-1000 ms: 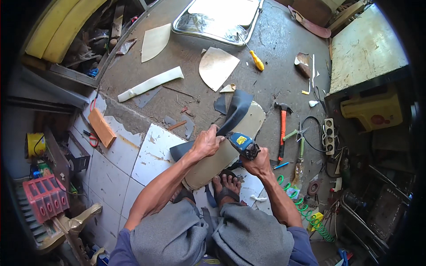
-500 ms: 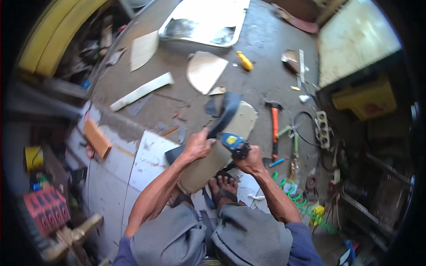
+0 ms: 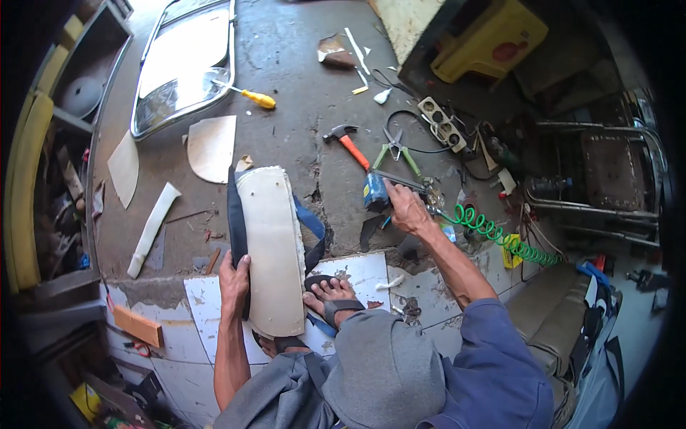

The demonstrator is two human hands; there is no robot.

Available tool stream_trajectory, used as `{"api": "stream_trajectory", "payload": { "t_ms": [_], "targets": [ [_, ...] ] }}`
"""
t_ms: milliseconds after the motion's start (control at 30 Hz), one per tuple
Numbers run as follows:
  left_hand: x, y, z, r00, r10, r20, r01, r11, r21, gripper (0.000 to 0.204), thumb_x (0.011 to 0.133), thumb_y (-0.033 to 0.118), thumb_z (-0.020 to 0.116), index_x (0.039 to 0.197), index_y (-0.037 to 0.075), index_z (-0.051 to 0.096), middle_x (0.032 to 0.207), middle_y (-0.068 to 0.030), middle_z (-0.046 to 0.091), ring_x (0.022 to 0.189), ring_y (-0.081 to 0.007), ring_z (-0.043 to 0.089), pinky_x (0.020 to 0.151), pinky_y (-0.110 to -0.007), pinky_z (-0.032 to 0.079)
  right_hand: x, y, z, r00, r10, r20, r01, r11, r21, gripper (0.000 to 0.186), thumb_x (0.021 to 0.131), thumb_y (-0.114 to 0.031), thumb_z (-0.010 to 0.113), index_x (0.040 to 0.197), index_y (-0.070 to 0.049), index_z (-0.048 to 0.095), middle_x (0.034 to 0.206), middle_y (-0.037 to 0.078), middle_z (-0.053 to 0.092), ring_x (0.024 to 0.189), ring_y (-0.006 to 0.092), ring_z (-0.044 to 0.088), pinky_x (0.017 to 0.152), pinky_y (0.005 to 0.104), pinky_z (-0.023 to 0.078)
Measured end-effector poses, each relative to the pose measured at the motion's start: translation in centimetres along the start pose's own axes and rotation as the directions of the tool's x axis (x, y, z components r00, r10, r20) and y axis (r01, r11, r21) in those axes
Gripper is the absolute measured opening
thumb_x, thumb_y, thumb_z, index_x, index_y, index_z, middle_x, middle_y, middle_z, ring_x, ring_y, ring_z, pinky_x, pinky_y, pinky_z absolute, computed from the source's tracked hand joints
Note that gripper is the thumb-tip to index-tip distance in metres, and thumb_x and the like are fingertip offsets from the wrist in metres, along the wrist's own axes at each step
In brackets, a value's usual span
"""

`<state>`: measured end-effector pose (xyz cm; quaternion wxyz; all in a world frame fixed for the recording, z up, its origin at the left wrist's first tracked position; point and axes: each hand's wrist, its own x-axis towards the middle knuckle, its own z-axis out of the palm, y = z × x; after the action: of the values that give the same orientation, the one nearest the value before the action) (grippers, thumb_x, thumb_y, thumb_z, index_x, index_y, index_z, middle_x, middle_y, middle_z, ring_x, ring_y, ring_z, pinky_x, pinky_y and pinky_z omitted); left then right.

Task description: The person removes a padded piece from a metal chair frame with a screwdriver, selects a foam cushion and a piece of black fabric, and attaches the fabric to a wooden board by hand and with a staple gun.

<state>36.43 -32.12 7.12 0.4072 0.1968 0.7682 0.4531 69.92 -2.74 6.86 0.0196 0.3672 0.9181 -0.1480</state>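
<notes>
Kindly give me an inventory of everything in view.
Curved board: one, cream, centre
Covering: count unclear, dark blue, board's sides
Air tool: one, blue, right of board
Coiled hose: one, green, right
Claw hammer: one, orange handle, beyond tool
Pliers: one, green handles, beside hammer
Screwdriver: one, yellow handle, upper left
Power strip: one, cream, upper right
Plastic item: one, yellow, upper right
Cut sheets: two, cream, left
Strip: one, white, left
Framed panel: one, silver, upper left
Block: one, orange, lower left
Scraps: many, mixed, scattered
Feet: two, in dark sandals, lower centre
Left grip: one, bare, board's edge
Right grip: one, bare, on tool
</notes>
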Motion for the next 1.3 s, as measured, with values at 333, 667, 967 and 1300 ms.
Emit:
{"api": "stream_trajectory", "payload": {
  "t_ms": [333,667,967,1300],
  "targets": [
    [-0.5,0.0,-0.2,1.0,0.005,0.003,-0.004,0.991,-0.131,0.038,0.098,0.018,0.058,0.128,-0.005,0.053,0.112,-0.0117,0.066,0.094,-0.0186,0.063,0.086,-0.031,0.05,-5.2,0.7,0.5,0.965,0.113,-0.239,-0.065,0.978,0.199,0.051,0.082,-0.005,0.06,0.133,-0.002,0.054,0.106,0.018,0.062,0.101,0.0358,0.059,0.087,0.0458,0.049],
    [-2.3,1.4,-7.6,0.967,0.036,-0.254,-0.08,0.983,-0.167,0.037,0.1,0.017,0.06,0.129,-0.004,0.052,0.113,-0.0124,0.066,0.097,-0.0194,0.064,0.087,-0.032,0.052,-18.6,0.8,2.7,0.951,0.266,-0.159,-0.2,0.918,0.343,0.024,0.081,-0.008,0.063,0.105,-0.004,0.063,0.094,0.017,0.06,0.091,0.0377,0.057,0.082,0.0452,0.049],
    [-2.3,2.7,-6.4,0.979,0.065,-0.195,-0.106,0.973,-0.206,0.037,0.1,0.018,0.058,0.131,-0.003,0.052,0.117,-0.0126,0.065,0.1,-0.0218,0.064,0.088,-0.034,0.052,-27.7,-7.4,7.5,0.942,0.304,0.141,-0.328,0.924,0.196,0.02,0.074,-0.018,0.072,0.091,-0.008,0.067,0.1,0.01,0.061,0.102,0.0307,0.056,0.086,0.0458,0.047],
    [-1.1,2.4,-6.6,0.974,0.059,-0.218,-0.152,0.885,-0.439,0.035,0.101,0.019,0.058,0.128,-0.002,0.052,0.111,-0.012,0.065,0.096,-0.0217,0.064,0.087,-0.035,0.052,-36.0,-2.1,7.2,0.501,0.864,-0.037,-0.841,0.497,0.212,0.018,0.075,-0.02,0.07,0.083,-0.005,0.067,0.098,0.017,0.063,0.103,0.0376,0.056,0.091,0.0471,0.046]
  ]
}}
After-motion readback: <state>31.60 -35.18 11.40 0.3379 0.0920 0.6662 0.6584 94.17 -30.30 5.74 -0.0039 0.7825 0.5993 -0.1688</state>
